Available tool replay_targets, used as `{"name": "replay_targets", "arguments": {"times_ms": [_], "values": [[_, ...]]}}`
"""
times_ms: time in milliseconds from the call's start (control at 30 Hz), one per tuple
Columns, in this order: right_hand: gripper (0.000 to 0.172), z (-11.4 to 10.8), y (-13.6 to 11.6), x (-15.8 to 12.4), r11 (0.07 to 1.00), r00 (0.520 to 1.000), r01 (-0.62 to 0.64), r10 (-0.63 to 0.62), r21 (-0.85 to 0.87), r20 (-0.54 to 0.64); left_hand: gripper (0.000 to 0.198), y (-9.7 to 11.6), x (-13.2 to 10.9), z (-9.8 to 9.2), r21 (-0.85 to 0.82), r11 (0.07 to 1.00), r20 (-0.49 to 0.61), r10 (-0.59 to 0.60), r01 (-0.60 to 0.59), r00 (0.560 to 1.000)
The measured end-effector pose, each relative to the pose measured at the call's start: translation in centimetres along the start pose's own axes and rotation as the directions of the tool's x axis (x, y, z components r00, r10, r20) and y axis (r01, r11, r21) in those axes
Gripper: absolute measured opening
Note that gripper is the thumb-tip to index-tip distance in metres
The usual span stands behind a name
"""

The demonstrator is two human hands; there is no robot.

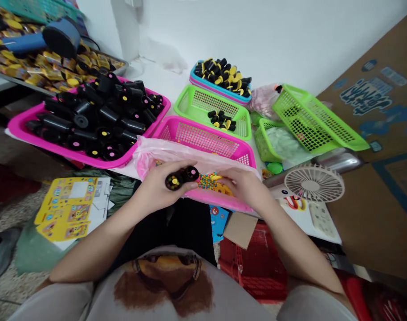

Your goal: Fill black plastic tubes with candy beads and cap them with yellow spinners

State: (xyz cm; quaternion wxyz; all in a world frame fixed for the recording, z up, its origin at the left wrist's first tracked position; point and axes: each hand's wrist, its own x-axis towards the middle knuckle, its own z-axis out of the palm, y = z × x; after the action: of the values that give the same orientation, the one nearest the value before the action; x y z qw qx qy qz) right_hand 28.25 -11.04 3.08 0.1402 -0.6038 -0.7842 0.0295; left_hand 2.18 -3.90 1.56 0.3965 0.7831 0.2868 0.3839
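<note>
My left hand (156,185) is wrapped around two short black cylinders (174,181), held side by side. Small coloured balls and a yellow dot show in the end of one, and a pink dot in the other. My right hand (240,183) pinches a small yellow piece (216,177), whose kind I cannot make out. It is just over many small coloured balls (207,181) in a container lined with pink plastic film (190,150). Yellow pieces (223,190) lie among the balls near my right fingers.
A pink basin (118,161) of black cylinders stands at left. Behind the film are a pink basket (203,133), a green basket (186,104) and a blue basket (193,76) with black and yellow parts. A handheld fan (313,183) and tilted green basket (317,116) are at right.
</note>
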Motion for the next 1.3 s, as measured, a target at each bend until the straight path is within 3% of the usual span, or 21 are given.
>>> {"name": "replay_targets", "arguments": {"times_ms": [33,100,167,267,333,633,867,1067,1233,1300], "values": [[0.016,-0.1,-0.6,-0.3,0.998,0.984,0.045,-0.039,0.033,-0.174,0.048,0.3,-0.2,0.1,-0.021,1.0,0.004,-0.017,0.017,1.0],[0.026,-0.2,-2.3,-0.7,0.989,0.884,0.142,-0.103,0.051,-0.457,0.054,0.8,-0.4,0.4,-0.064,0.997,0.003,-0.038,0.038,0.999],[0.047,0.1,-4.0,-1.0,0.978,0.825,0.208,-0.159,0.029,-0.542,0.062,1.2,-0.5,0.8,-0.088,0.995,-0.014,-0.041,0.04,0.999],[0.073,0.7,-5.4,-1.1,0.946,0.815,0.323,-0.28,-0.003,-0.507,0.069,1.4,-0.6,1.2,-0.126,0.992,-0.054,-0.036,0.029,0.998],[0.077,1.0,-5.5,-1.0,0.929,0.813,0.37,-0.34,-0.031,-0.473,0.069,1.3,-0.6,1.4,-0.162,0.987,-0.055,-0.021,0.012,0.998],[0.074,1.2,-5.5,-1.5,0.931,0.799,0.358,-0.345,-0.071,-0.492,0.071,1.0,-1.2,1.8,-0.205,0.971,-0.071,0.106,-0.118,0.992],[0.071,1.0,-6.2,-1.6,0.919,0.783,0.392,-0.354,-0.035,-0.512,0.07,0.8,-1.4,2.1,-0.319,0.943,-0.073,0.074,-0.094,0.995],[0.074,1.1,-6.2,-1.3,0.906,0.721,0.395,-0.407,-0.151,-0.56,0.071,1.1,-1.8,2.6,-0.399,0.916,-0.029,0.026,-0.036,0.999],[0.077,1.4,-5.7,-0.8,0.862,0.658,0.45,-0.498,-0.236,-0.565,0.063,1.1,-1.7,3.0,-0.434,0.899,-0.057,0.047,-0.068,0.997],[0.08,1.2,-5.3,-0.6,0.857,0.654,0.468,-0.501,-0.217,-0.567,0.063,1.0,-1.6,3.0,-0.457,0.886,-0.063,0.061,-0.083,0.996]]}}
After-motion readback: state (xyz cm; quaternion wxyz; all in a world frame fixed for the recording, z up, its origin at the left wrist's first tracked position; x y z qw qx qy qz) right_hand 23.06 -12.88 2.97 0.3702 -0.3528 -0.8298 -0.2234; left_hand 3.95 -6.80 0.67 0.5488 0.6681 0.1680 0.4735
